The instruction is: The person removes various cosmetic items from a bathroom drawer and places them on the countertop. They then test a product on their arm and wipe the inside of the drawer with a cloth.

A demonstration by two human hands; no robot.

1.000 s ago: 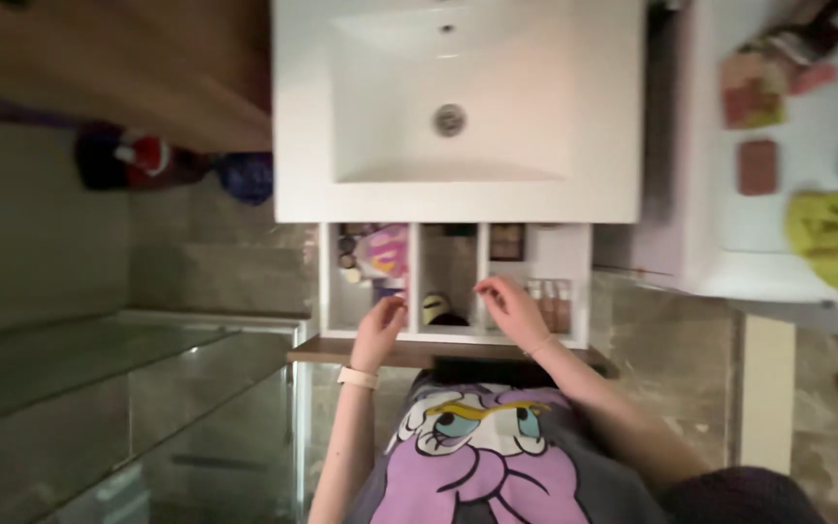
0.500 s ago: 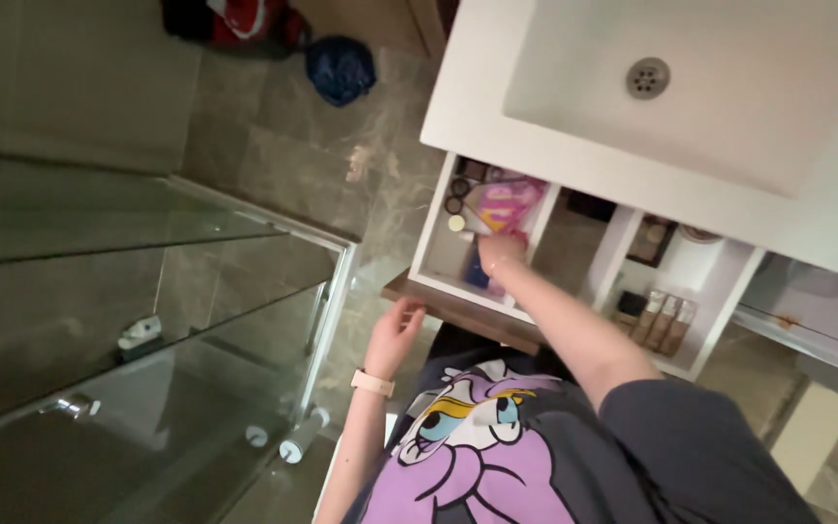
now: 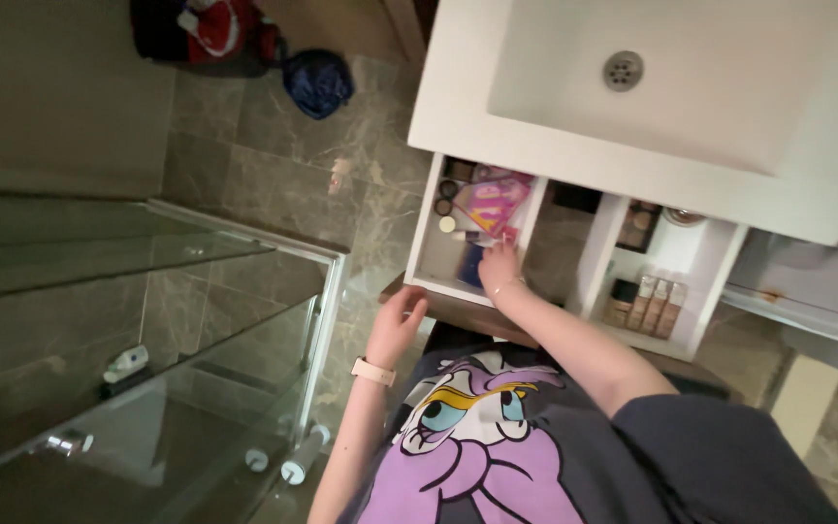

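A white drawer (image 3: 700, 325) stands pulled out under the white sink (image 3: 691, 87). My right hand (image 3: 501, 267) reaches into its left compartment and rests on small items beside a pink packet (image 3: 492, 204) and a few round cosmetic pots (image 3: 446, 199); what the fingers hold, if anything, is hidden. My left hand (image 3: 397, 325), with a pale wristband, hovers by the drawer's front left corner, fingers loosely apart, holding nothing. The right compartment holds a row of small bottles (image 3: 654, 306).
A glass shower screen (image 3: 147, 330) stands at the left over the marble floor. A red and dark bag (image 3: 210, 34) and a blue bundle (image 3: 317, 82) lie on the floor at the top. A white cabinet (image 3: 807, 277) sits at the right.
My view has swung left and tilted. My right hand moved from the drawer's right compartments to the left compartment. My left hand dropped away from the drawer to its front edge.
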